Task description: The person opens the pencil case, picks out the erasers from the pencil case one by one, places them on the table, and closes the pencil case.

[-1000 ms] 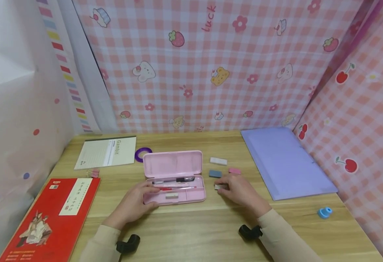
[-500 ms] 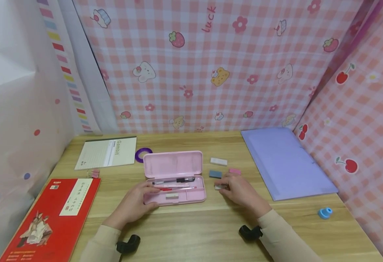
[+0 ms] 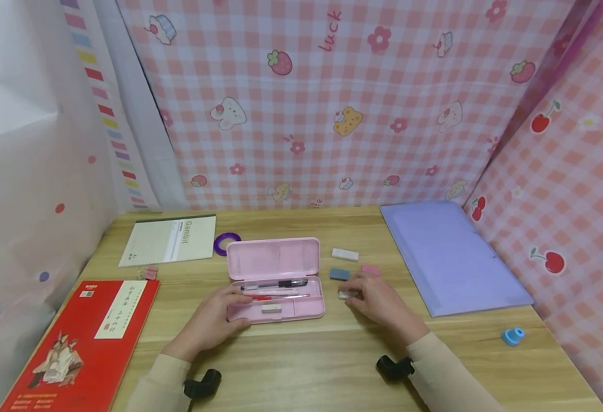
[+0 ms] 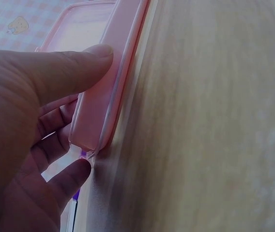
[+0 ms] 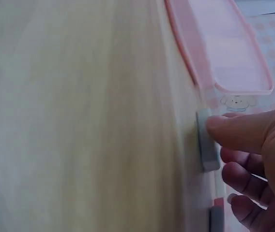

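Note:
A pink pencil case (image 3: 275,309) lies open on the table, its lid tipped back. Inside are a black-capped pen (image 3: 292,283), red and pale pens beside it, and a small whitish eraser (image 3: 271,308) in the front part. My left hand (image 3: 217,319) grips the case's left end; in the left wrist view the thumb (image 4: 86,67) presses its wall. To the right of the case, my right hand (image 3: 378,300) pinches a whitish-grey eraser (image 5: 207,145) between thumb and fingers, low over the wood. Whether that eraser touches the table I cannot tell.
Near the right hand lie a blue-grey eraser (image 3: 339,274), a pink eraser (image 3: 370,269) and a white eraser (image 3: 345,254). A purple folder (image 3: 456,257) and a blue cone-shaped piece (image 3: 513,336) are further right. Leftward sit purple tape (image 3: 220,244), a notepad (image 3: 152,240) and a red book (image 3: 85,349).

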`<state>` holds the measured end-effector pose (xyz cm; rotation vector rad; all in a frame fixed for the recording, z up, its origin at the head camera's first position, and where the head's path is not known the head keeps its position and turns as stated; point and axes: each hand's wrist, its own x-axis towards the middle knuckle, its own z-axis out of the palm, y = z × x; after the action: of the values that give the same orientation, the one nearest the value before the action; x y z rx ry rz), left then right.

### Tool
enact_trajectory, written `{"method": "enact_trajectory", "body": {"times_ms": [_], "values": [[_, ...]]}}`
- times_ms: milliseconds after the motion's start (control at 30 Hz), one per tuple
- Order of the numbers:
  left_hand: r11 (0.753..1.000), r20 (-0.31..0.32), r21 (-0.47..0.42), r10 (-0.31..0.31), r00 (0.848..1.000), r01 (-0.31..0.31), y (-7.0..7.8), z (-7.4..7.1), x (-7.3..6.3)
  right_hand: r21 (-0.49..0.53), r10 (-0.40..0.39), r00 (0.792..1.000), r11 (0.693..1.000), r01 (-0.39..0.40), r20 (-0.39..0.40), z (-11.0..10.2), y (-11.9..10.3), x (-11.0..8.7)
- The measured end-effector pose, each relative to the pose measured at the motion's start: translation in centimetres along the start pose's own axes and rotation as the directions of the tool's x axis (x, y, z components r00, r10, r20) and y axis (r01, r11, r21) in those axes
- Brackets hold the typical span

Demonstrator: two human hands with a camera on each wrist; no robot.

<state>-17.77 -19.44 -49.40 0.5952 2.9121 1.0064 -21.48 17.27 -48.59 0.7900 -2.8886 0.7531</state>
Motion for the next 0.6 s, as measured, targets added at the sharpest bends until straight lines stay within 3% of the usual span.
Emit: {"method": "enact_trajectory", "body": {"times_ms": [100, 267, 400, 600], "values": [[1.000, 0.001, 0.002, -0.006, 1.000, 0.006, 0.0, 0.0, 0.0, 0.008, -0.023, 0.999, 1.000, 0.023, -0.042, -0.1, -1.0, 0.2], [1.000, 0.011, -0.001, -0.028, 1.000, 0.028, 0.0, -0.1, 0.1, -0.016, -0.145, 0.986, 0.989, 0.144, -0.087, 0.7, -4.4, 1.4], [0.999, 0.019, -0.006, -0.044, 0.999, 0.044, 0.0, -0.1, 0.1, -0.024, -0.229, 0.972, 0.973, 0.228, -0.056, 1.7, -7.2, 2.6], [0.999, 0.016, -0.014, -0.032, 0.999, 0.033, 0.1, 0.1, 0.2, -0.042, -0.281, 0.960, 0.959, 0.282, 0.014, 3.6, -9.9, 4.5]]}}
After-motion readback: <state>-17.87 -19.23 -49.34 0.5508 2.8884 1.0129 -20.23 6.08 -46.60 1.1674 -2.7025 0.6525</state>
